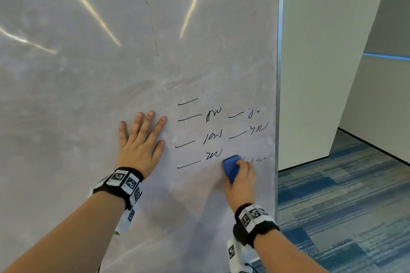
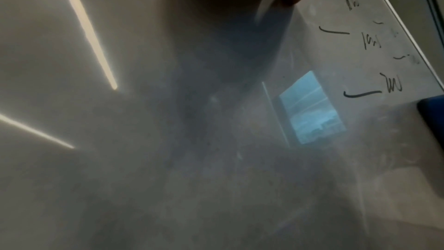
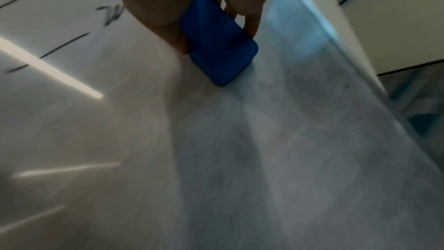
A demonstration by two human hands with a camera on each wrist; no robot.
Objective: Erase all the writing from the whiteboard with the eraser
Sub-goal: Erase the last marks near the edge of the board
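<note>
1. Now the right hand (image 1: 240, 180) grips the eraser (image 1: 231, 168), fingers curled over its back and its face against the board (image 1: 88, 95); the wrist view shows the thumb and fingers pinching its two sides.
2. Writing (image 1: 219, 133) sits mostly above and to the left of that hand: rows of dashes and scribbles, with a faint scrawl just to its right near the frame (image 1: 278, 73). The bottom dash lies to its left, touching nothing.
3. Meanwhile the left hand (image 1: 140, 142) lies flat and relaxed on the board, fingers spread, holding nothing, just left of the dashes. It seems to steady the board.
4. Judged from this, erasing has barely begun; most rows are untouched.
5. To do it well:
   - keep the eraser's face flat, not tipped onto an edge;
   - press evenly and overlap the strokes, row by row, upward from the hand;
   - sweep fully to the frame so the faint scrawl goes too;
   - shift the left hand away if a stroke runs toward its fingertips.
6. Grey smears already cloud the board, so light pressure may only spread ink.
</note>
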